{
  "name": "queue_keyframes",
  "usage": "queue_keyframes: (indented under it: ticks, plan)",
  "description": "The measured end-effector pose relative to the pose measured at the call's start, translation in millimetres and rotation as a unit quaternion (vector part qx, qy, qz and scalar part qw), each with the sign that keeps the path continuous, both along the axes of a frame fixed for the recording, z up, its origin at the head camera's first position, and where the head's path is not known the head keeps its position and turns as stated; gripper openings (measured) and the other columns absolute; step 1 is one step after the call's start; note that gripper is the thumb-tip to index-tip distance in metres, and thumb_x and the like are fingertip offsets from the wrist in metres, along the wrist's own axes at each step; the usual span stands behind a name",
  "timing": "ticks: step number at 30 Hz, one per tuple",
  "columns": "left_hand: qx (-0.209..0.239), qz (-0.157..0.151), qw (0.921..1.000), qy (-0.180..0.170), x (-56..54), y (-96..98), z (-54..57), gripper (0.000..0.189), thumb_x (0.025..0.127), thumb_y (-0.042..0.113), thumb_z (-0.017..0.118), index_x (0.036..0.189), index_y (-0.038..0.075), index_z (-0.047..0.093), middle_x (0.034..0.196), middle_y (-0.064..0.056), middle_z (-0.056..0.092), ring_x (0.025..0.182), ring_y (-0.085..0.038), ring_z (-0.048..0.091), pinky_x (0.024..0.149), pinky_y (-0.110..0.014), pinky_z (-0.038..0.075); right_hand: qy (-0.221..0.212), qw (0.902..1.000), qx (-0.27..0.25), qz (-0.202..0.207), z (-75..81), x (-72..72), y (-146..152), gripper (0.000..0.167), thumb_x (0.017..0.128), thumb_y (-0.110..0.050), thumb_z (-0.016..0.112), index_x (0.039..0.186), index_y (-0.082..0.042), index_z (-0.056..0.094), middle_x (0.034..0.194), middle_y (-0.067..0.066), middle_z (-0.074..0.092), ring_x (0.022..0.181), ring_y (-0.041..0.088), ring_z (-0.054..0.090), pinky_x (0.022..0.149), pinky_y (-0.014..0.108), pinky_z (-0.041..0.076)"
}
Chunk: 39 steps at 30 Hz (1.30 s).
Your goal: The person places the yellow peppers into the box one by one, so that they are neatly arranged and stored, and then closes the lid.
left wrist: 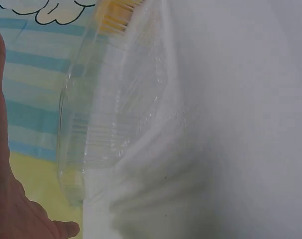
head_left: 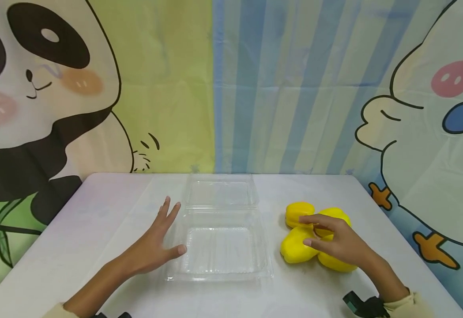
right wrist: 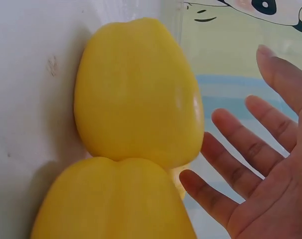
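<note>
Several yellow bell peppers lie in a cluster on the right side of the white table. Over them hovers my right hand, fingers spread and nothing gripped; the right wrist view shows its fingertips beside a yellow bell pepper. A clear plastic clamshell box stands in the middle with its lid folded back, away from me. My left hand is at the box's left side, fingers straight and thumb stretched toward the near tray. In the left wrist view the clear box appears beside that hand.
The white table reaches back to a printed curtain with a panda on the left and a white cartoon figure on the right. A dark wrist device sits at my right cuff.
</note>
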<state>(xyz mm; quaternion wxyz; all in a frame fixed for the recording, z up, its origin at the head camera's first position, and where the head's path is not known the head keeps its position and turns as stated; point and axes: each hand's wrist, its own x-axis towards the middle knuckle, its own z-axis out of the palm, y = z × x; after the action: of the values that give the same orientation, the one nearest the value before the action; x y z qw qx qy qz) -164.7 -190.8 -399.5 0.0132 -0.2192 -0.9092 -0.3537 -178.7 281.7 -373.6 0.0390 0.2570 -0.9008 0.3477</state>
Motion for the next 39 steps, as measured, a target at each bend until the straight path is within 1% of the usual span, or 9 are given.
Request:
queue_keyframes:
  ticks: [7, 13, 15, 19, 22, 24, 28, 33, 39]
  plan:
    - [-0.008, -0.001, 1.0, -0.002, 17.2, 8.1, 3.4, 0.11, 0.079, 0.05, 0.076, 0.157, 0.032, 0.0, 0.16, 0.003, -0.019, 0.145, -0.039, -0.008, 0.092, -0.076, 0.029, -0.004, 1.0, -0.002, 0.0, -8.4, 2.0, -2, 0.046, 0.085, -0.033, 0.076, 0.124, -0.011, 0.065, 0.122, -0.006, 0.064, 0.113, 0.02, 0.059, 0.089, 0.049, 0.05]
    - [0.002, 0.007, 0.9995, -0.031, 31.7, 16.9, 3.7, 0.119, 0.074, 0.051, 0.08, 0.156, 0.035, -0.005, 0.16, 0.003, -0.019, 0.145, -0.041, -0.003, 0.095, -0.071, 0.032, 0.0, 0.9999, 0.005, -0.012, -15.0, 4.0, -3, 0.048, 0.084, -0.032, 0.077, 0.125, -0.01, 0.065, 0.124, -0.005, 0.063, 0.113, 0.021, 0.059, 0.089, 0.046, 0.051]
    - [0.004, 0.011, 0.9993, -0.034, 34.7, 20.6, 1.9, 0.122, 0.071, 0.056, 0.081, 0.156, 0.036, -0.005, 0.16, 0.005, -0.019, 0.145, -0.039, -0.004, 0.096, -0.07, 0.032, 0.007, 0.9998, 0.014, -0.016, -16.4, 4.9, -4, 0.048, 0.085, -0.032, 0.076, 0.125, -0.01, 0.065, 0.124, -0.005, 0.063, 0.111, 0.019, 0.059, 0.088, 0.043, 0.052]
    - [-0.007, 0.026, 0.9994, -0.02, 35.9, 24.9, -4.4, 0.126, 0.067, 0.062, 0.08, 0.156, 0.033, -0.004, 0.16, 0.004, -0.018, 0.146, -0.035, -0.008, 0.097, -0.07, 0.032, 0.03, 0.9985, 0.043, -0.018, -16.3, 5.0, -4, 0.046, 0.087, -0.033, 0.075, 0.126, -0.011, 0.065, 0.125, -0.008, 0.062, 0.114, 0.017, 0.058, 0.09, 0.042, 0.051]
    - [-0.022, 0.038, 0.999, -0.008, 34.8, 24.2, -11.5, 0.127, 0.066, 0.064, 0.079, 0.157, 0.03, -0.003, 0.16, 0.002, -0.019, 0.146, -0.031, -0.011, 0.096, -0.07, 0.032, 0.03, 0.9976, 0.06, -0.019, -15.4, 3.3, -5, 0.047, 0.087, -0.035, 0.074, 0.127, -0.012, 0.064, 0.127, -0.01, 0.061, 0.118, 0.017, 0.055, 0.093, 0.044, 0.049]
    - [-0.025, 0.04, 0.9989, -0.002, 33.8, 22.9, -17.3, 0.129, 0.064, 0.063, 0.081, 0.157, 0.029, -0.002, 0.16, 0.0, -0.019, 0.146, -0.033, -0.011, 0.095, -0.07, 0.033, 0.026, 0.9973, 0.067, -0.014, -14.9, 2.2, -5, 0.048, 0.087, -0.036, 0.074, 0.128, -0.012, 0.063, 0.128, -0.009, 0.06, 0.119, 0.018, 0.055, 0.094, 0.045, 0.049]
    - [-0.013, 0.04, 0.9991, -0.002, 33.7, 22.3, -26.2, 0.133, 0.061, 0.063, 0.083, 0.157, 0.027, -0.002, 0.16, -0.002, -0.019, 0.146, -0.036, -0.007, 0.094, -0.07, 0.034, 0.024, 0.9965, 0.08, 0.004, -15.0, 0.5, -7, 0.048, 0.088, -0.033, 0.073, 0.13, -0.013, 0.062, 0.13, -0.006, 0.059, 0.121, 0.022, 0.054, 0.094, 0.047, 0.048]
    - [0.004, 0.043, 0.9991, 0.001, 34.3, 25.8, -30.0, 0.137, 0.059, 0.064, 0.083, 0.157, 0.027, -0.005, 0.16, -0.002, -0.019, 0.146, -0.038, -0.003, 0.095, -0.071, 0.034, 0.012, 0.996, 0.087, 0.013, -13.3, 0.1, -8, 0.047, 0.087, -0.024, 0.075, 0.131, -0.013, 0.062, 0.133, -0.001, 0.057, 0.125, 0.026, 0.051, 0.1, 0.053, 0.042]
    - [0.032, 0.034, 0.9988, 0.012, 33.0, 27.9, -33.5, 0.143, 0.057, 0.057, 0.088, 0.157, 0.022, -0.008, 0.16, -0.003, -0.02, 0.145, -0.037, -0.01, 0.096, -0.073, 0.028, 0.001, 0.9948, 0.102, 0.006, -11.9, 3.8, -10, 0.052, 0.088, -0.031, 0.074, 0.133, -0.009, 0.061, 0.135, 0.005, 0.055, 0.124, 0.032, 0.05, 0.099, 0.056, 0.04]
